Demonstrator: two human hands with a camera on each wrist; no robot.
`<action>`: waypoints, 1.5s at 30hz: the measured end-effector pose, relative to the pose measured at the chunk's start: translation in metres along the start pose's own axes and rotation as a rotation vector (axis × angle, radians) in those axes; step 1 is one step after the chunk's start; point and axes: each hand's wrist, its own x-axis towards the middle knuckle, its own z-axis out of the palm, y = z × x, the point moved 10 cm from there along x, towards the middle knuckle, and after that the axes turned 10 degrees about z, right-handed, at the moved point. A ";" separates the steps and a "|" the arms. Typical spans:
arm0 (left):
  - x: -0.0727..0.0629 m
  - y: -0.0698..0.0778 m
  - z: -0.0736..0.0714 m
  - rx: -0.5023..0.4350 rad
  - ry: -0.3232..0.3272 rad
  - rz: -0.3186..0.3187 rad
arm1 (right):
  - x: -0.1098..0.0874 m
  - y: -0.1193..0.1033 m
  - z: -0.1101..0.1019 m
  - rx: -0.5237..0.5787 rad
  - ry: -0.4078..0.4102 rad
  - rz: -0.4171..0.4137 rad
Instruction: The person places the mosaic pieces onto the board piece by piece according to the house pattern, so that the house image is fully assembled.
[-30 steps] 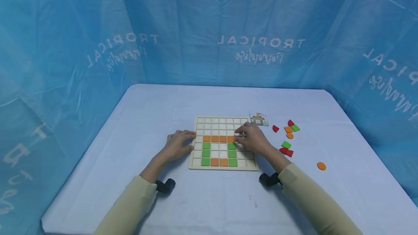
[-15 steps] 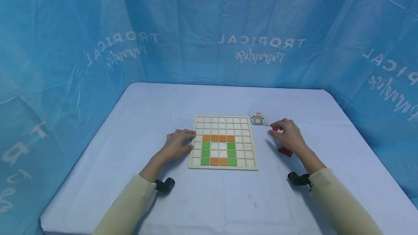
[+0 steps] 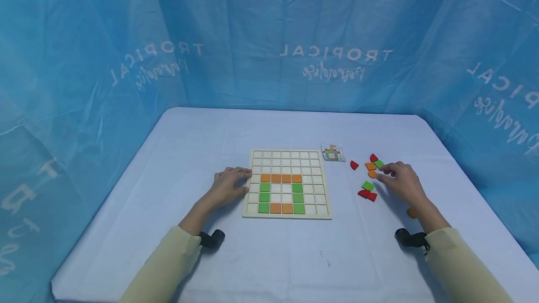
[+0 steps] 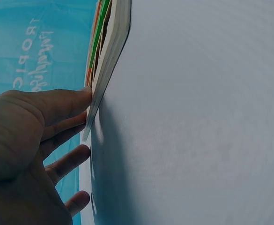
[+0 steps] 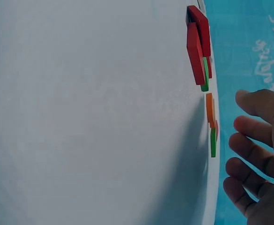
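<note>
A pale gridded board (image 3: 317, 170) lies on the table, with orange squares (image 3: 281, 178) and green squares (image 3: 298, 197) laid in some cells. My left hand (image 3: 229, 185) touches its left edge with extended fingers; the left wrist view has the thumb (image 4: 71, 104) against that edge. To the right of the board, my right hand (image 3: 402, 183) hovers by a cluster holding an orange disc (image 3: 372, 174), an orange square (image 3: 370, 166), a green square (image 3: 379, 164) and a red wedge (image 3: 373, 157). In the right wrist view its relaxed fingers (image 5: 251, 150) hold nothing.
A small pattern card (image 3: 333, 152) lies at the board's upper right corner. A lone red wedge (image 3: 354, 165) sits near it. Closer to me are a green square (image 3: 367, 186) and red pieces (image 3: 367, 194). My right wrist partly covers another orange disc (image 3: 411, 212).
My right hand has left the board's orange row and travelled right, passing over the lone red wedge to the far side of the loose pieces. The left hand stays at the board's edge.
</note>
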 end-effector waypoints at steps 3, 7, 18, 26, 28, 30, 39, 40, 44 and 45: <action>-0.001 0.000 0.000 -0.005 0.006 0.003 | 0.003 0.004 0.001 -0.007 -0.004 0.014; -0.001 0.000 0.001 -0.008 0.009 0.004 | 0.005 0.008 0.005 -0.018 -0.026 0.021; 0.000 -0.001 0.001 0.004 0.000 -0.002 | -0.006 0.010 0.015 -0.028 -0.064 -0.014; -0.001 0.000 0.001 -0.004 0.002 0.010 | -0.019 0.003 0.016 -0.020 -0.111 -0.047; -0.001 0.000 0.001 -0.005 0.001 0.009 | -0.024 0.000 0.017 -0.020 -0.132 -0.062; -0.001 0.000 0.000 -0.005 0.001 0.009 | -0.029 -0.002 0.018 -0.021 -0.146 -0.076; -0.001 -0.001 0.000 -0.009 -0.002 0.002 | -0.042 -0.007 0.020 -0.077 -0.094 -0.107; -0.001 -0.001 0.001 -0.012 -0.004 0.002 | -0.043 -0.007 0.020 -0.082 -0.087 -0.107; -0.001 0.000 0.001 -0.012 -0.004 0.007 | -0.045 -0.007 0.020 -0.085 -0.075 -0.111; -0.001 0.000 0.000 -0.010 -0.002 0.011 | -0.045 -0.007 0.019 -0.084 -0.074 -0.113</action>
